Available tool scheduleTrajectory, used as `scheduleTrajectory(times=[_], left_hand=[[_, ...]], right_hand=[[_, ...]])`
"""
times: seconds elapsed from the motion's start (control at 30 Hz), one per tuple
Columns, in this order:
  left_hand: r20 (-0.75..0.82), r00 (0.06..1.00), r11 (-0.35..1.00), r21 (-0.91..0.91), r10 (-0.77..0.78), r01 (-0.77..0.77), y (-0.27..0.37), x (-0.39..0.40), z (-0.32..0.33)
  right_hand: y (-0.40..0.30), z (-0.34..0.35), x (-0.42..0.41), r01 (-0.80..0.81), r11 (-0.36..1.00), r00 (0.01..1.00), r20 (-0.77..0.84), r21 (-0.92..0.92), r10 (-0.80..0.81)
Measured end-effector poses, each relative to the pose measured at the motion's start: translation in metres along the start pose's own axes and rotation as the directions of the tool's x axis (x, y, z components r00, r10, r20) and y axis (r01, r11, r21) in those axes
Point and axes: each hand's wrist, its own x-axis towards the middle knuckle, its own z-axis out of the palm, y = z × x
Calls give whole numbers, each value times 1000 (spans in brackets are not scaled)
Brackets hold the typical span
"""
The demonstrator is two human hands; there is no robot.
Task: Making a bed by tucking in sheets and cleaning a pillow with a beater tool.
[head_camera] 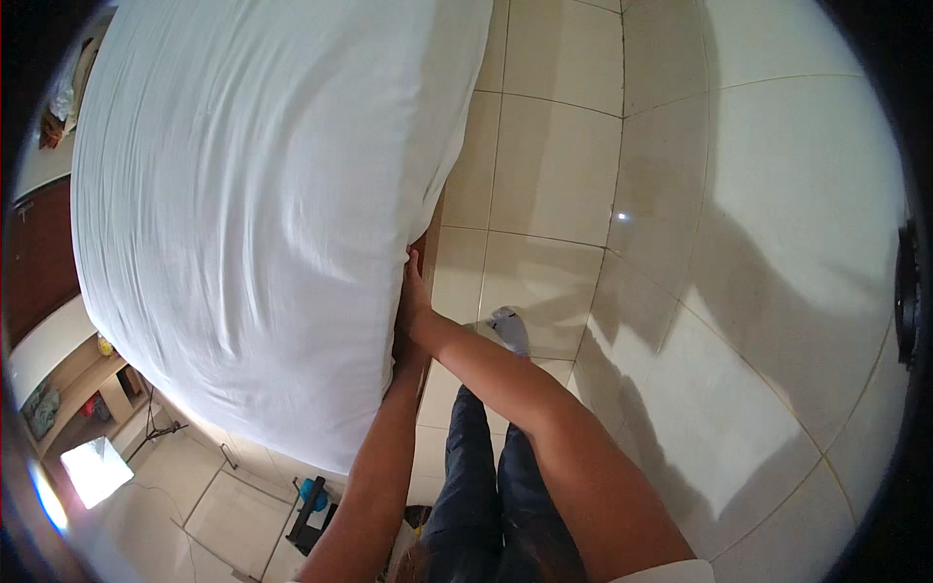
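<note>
A white fitted sheet [313,204] covers a mattress, with long creases running across its top. My right hand [415,300] is at the mattress's side edge, its thumb up against the sheet and its other fingers hidden. Just below it, my left forearm [380,444] reaches to the same edge. The left hand itself is out of sight, behind the right wrist and under the overhanging sheet. Beside my hands, a strip of brown wooden bed frame [431,229] shows between the mattress and the floor.
Beige tiled floor [554,167] runs along the bed, with a tiled wall [794,182] at right. My socked foot [509,328] stands between them. A bright lamp [97,471], wooden shelves [73,386] and a black object [310,521] are at lower left. A dark brown door [44,255] is farther left.
</note>
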Motion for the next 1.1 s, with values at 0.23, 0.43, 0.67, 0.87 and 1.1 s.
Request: scheduleTrajectory(times=[0.23,0.43,0.67,0.87,1.1], left_hand=[[-233,960,920,-387,-153,53,-5,-12,20],[49,959,801,-539,-281,262,-12,-27,-10],[-110,992,765,-643,-56,-28,18,-81,-20],[-19,997,830,-556,-77,53,14,-102,13],[-41,993,950,-299,-110,93,4,-58,82]], right_hand=[[62,24,3,304,940,950,-120,155,-288],[78,-14,-30,309,734,951,-172,605,-258],[40,61,-56,518,794,809,-482,317,-336],[-4,56,-53,324,945,940,-127,46,-316],[-37,50,-15,236,970,967,-84,-56,-240]])
